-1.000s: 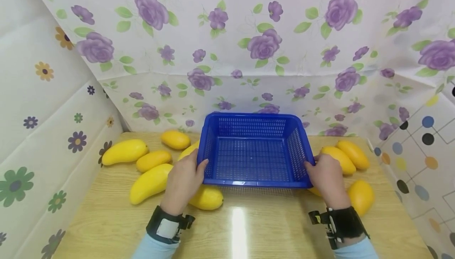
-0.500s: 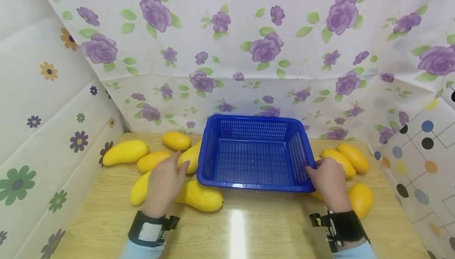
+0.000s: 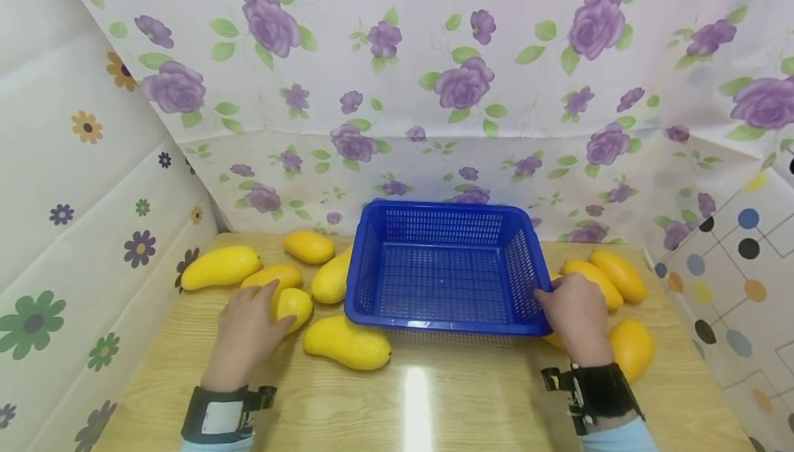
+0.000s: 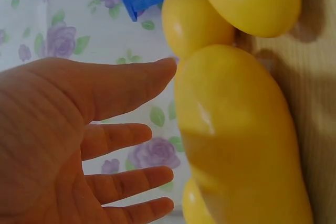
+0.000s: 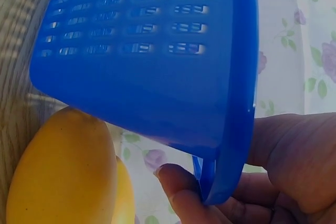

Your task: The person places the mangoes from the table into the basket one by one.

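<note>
A blue plastic basket (image 3: 440, 280) stands at the middle of the table, nothing in it. My right hand (image 3: 573, 311) grips its right rim, with fingers curled under the edge in the right wrist view (image 5: 210, 192). Over at the left, my left hand (image 3: 245, 331) is above a yellow mango (image 3: 293, 307) and partly hides it. In the left wrist view its fingers (image 4: 131, 177) are straight and spread beside the large mango (image 4: 236, 135), holding nothing.
More mangoes lie around: a long one (image 3: 347, 343) in front of the basket's left corner, another (image 3: 221, 267) at far left, a small one (image 3: 309, 247) behind, and several on the right (image 3: 630, 348). Flowered cloth (image 3: 409, 94) hangs behind the wooden table (image 3: 471, 397).
My left hand has let go of the basket's left rim and moved left over the mangoes. My right hand keeps its grip, and the basket has barely moved.
</note>
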`<state>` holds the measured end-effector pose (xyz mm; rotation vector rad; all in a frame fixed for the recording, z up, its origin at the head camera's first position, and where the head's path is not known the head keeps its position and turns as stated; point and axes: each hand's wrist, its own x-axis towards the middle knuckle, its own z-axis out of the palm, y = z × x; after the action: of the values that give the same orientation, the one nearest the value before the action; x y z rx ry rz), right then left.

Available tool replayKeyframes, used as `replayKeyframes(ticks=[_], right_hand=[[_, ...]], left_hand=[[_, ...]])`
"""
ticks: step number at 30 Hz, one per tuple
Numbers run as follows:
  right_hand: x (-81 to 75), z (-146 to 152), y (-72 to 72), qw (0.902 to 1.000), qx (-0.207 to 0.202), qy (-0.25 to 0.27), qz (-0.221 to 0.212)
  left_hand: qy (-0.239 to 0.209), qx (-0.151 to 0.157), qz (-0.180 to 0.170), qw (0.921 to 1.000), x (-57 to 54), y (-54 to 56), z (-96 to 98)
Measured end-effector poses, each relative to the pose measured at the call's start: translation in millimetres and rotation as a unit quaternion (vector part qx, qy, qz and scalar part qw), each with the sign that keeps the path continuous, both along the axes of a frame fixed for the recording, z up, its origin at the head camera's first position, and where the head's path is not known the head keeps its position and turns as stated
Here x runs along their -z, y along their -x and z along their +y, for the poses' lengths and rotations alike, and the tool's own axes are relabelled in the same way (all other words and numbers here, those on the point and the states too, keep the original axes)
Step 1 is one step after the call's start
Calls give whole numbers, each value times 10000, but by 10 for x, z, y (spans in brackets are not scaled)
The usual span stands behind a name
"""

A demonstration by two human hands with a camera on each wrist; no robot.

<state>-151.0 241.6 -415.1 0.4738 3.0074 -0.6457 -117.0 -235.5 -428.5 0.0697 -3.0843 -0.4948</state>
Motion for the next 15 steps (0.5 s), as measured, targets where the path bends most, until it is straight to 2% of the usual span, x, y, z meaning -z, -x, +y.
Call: replayKeyframes(ticks=[7, 15], right_hand=[[-18, -9, 9, 9999, 6, 14, -101], [-69, 35, 29, 9998, -152, -36, -132]], left_hand=[[-52, -123, -277, 9995, 58, -11, -34], [60, -93, -194, 9998, 178, -4, -80]])
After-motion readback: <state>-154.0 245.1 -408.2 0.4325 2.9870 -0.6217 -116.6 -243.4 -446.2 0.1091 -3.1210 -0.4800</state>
